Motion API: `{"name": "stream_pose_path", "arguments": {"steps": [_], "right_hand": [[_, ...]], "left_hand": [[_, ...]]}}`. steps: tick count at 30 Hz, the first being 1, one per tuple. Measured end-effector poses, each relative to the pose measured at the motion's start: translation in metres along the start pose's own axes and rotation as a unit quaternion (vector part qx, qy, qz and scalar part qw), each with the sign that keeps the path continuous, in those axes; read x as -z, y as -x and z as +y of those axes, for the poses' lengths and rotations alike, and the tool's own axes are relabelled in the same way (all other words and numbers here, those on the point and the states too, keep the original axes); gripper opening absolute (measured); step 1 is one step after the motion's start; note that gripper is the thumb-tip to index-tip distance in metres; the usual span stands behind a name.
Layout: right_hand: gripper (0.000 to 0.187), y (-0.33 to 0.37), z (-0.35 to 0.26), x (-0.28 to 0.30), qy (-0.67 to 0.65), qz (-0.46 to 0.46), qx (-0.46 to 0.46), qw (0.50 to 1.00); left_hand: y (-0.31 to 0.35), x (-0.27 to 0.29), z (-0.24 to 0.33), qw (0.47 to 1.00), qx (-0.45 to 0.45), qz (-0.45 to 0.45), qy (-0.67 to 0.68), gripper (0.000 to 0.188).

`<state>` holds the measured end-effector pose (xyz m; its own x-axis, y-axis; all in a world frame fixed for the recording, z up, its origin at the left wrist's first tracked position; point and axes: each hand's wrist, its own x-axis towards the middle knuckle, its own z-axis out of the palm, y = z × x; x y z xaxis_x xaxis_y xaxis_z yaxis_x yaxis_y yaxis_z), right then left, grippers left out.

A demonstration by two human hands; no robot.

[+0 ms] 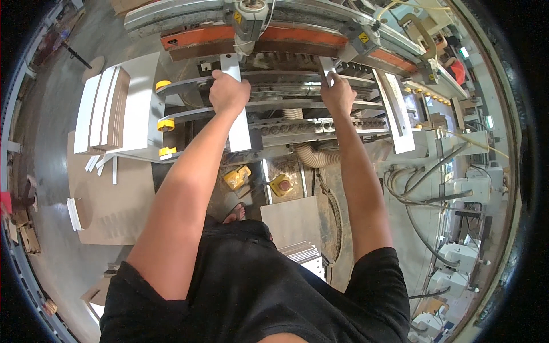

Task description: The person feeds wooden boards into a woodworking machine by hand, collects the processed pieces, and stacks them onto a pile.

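Observation:
Both my arms reach forward over a machine bed of long metal rails (274, 107). My left hand (230, 92) is closed on a white board (239, 128) that lies across the rails; its fingertips are partly hidden. Farther right, my right hand (338, 96) grips the near end of a narrow white board (327, 67), which looks tilted on its edge. Another white board (394, 111), with a dark slot-like mark along it, rests across the rails' right end, apart from my hands.
An orange beam (297, 35) with clamp-like heads spans the far side. At left, stacked white panels (97, 111) stand beside yellow rollers (166, 124). Below the bed are a ribbed hose (317, 157) and a yellow box with a red button (281, 184). More panels (303, 254) lie near my body.

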<state>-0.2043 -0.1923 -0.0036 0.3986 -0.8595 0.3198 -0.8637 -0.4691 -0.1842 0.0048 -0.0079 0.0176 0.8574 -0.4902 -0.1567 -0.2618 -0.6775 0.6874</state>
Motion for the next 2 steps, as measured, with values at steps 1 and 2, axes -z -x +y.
{"name": "stream_pose_path", "arguments": {"steps": [1, 2], "right_hand": [[0.034, -0.0015, 0.0025, -0.0024, -0.004, 0.004, 0.001, 1.000], [0.035, -0.0006, 0.0023, -0.0031, -0.007, 0.017, -0.004, 1.000]], "left_hand": [[-0.0008, -0.0004, 0.0007, 1.000, -0.002, -0.005, 0.002, 0.055], [-0.0006, 0.0000, 0.0005, 1.000, -0.004, -0.011, 0.002, 0.056]]}}
